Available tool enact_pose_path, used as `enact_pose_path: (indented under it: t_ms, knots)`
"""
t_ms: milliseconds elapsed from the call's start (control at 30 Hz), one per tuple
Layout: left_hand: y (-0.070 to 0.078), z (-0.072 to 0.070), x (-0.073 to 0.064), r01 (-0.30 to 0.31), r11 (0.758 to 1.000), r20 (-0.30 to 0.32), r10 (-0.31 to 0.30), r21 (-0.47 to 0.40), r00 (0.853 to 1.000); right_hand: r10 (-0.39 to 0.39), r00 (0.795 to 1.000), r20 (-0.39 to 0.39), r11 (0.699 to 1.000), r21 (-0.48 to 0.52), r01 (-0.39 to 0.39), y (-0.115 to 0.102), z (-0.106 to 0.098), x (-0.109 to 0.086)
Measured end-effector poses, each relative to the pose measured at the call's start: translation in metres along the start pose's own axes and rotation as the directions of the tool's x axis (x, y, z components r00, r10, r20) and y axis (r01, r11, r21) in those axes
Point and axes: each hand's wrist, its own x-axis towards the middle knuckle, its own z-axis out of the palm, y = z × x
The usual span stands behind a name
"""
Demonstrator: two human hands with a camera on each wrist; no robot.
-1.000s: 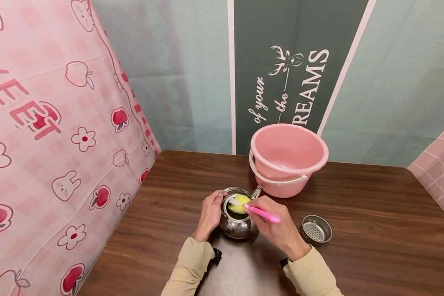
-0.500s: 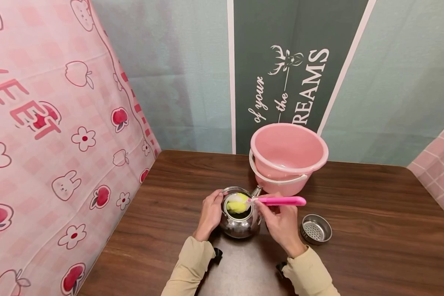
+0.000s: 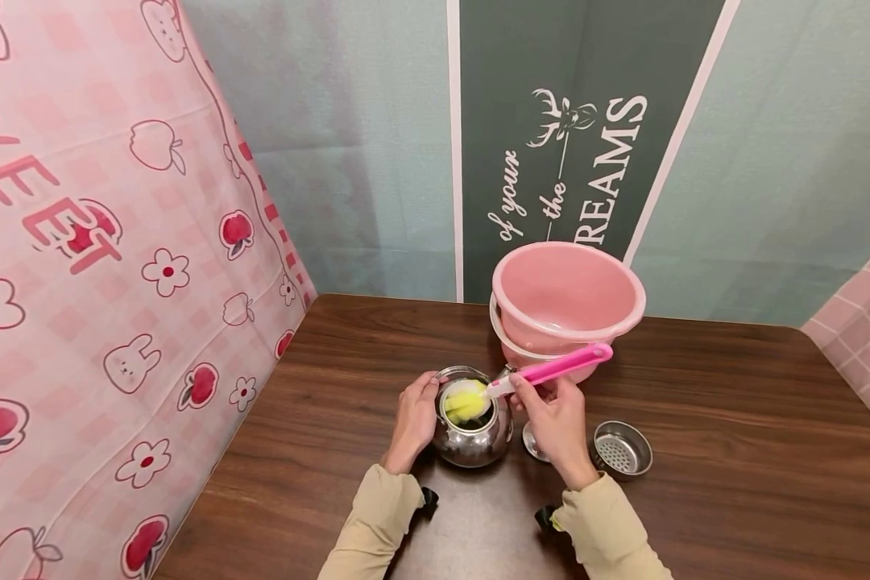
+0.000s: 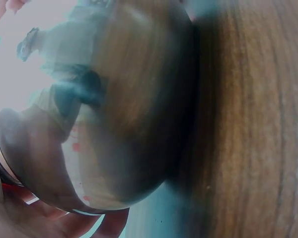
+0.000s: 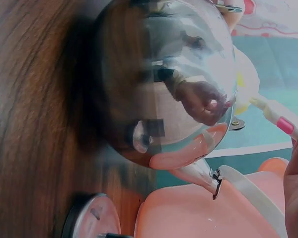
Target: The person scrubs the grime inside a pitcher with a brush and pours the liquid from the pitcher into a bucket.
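Observation:
A shiny steel teapot (image 3: 470,445) stands upright on the wooden table, its mouth uncovered. My left hand (image 3: 412,420) holds it at the left side, fingers partly hidden behind it; the left wrist view shows fingers (image 4: 111,223) curled along the pot's edge. My right hand (image 3: 561,427) pinches a pink-and-white handled sponge brush (image 3: 569,364) near the middle of the handle. Its yellow and white sponge head (image 3: 467,401) sits in the teapot's mouth. The spout (image 5: 193,173) points away to the right.
A pink basin (image 3: 569,278) with a pink bucket and white bail under it stands behind the spout. Right of the teapot, a round metal lid (image 3: 532,445) lies partly under my right hand. A steel strainer (image 3: 622,449) sits farther right.
The brush handle has swung from pointing toward the lower right to pointing up and right. My right hand has shifted right, uncovering the lid. My left hand and the teapot stay put.

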Motion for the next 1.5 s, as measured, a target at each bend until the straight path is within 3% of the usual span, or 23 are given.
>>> enact_pose_path:
  t_ms: [400, 600, 733, 1000, 1233, 1500]
  knots:
    - [-0.002, 0.002, -0.001, -0.027, 0.999, -0.012, 0.027, 0.029, 1.0, 0.02, 0.998, 0.055, 1.0, -0.025, -0.018, -0.01, 0.009, 0.01]
    - [-0.001, 0.003, -0.001, -0.028, 0.999, -0.011, 0.029, 0.02, 1.0, 0.045, 0.994, 0.101, 0.993, -0.115, -0.033, -0.018, 0.016, 0.02]
    - [0.0, 0.003, -0.001, -0.023, 1.0, -0.014, 0.023, 0.006, 1.0, 0.011, 0.984, 0.177, 0.979, -0.203, 0.026, -0.027, 0.018, 0.025]
    - [0.0, 0.003, -0.001, -0.033, 0.999, -0.023, 0.033, -0.01, 0.999, -0.035, 0.929, 0.368, 0.92, -0.351, 0.174, -0.044, 0.017, 0.033]
    - [0.001, 0.002, -0.001, -0.034, 0.999, -0.009, 0.033, -0.009, 0.999, -0.074, 0.888, 0.453, 0.875, -0.397, 0.276, -0.052, 0.02, 0.036]
    - [0.0, 0.0, 0.0, -0.037, 0.999, 0.009, 0.037, -0.013, 0.999, -0.209, 0.817, 0.537, 0.76, -0.436, 0.481, -0.062, 0.022, 0.031]
